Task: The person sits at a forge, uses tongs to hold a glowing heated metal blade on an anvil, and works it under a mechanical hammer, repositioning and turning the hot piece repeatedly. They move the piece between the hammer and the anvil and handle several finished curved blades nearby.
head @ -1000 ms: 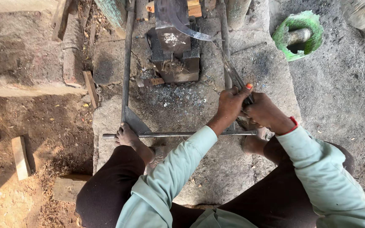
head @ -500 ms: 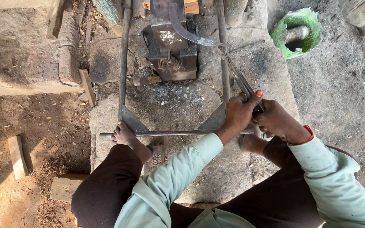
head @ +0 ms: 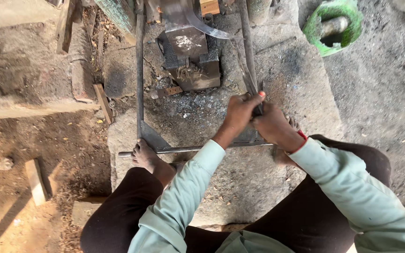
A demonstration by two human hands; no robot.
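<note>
A broad stone slab (head: 277,70) fills the middle of the view, dusted with dark filings. On it lies a metal rod frame (head: 139,79), its cross rod (head: 188,149) running under the person's bare left foot (head: 144,155). At the top sits a heavy iron block (head: 191,54), and a curved blade (head: 202,23) arches over it and down toward the hands. To the upper right, on grey ground, stands a green ring-shaped vessel (head: 333,23). Both hands meet near the frame's right rail. The left hand (head: 240,112) is wrapped tightly around the blade's handle end (head: 254,89), fingers fully curled. The right hand (head: 273,126) presses just beside it, closed on the same handle, a red band at the wrist.
</note>
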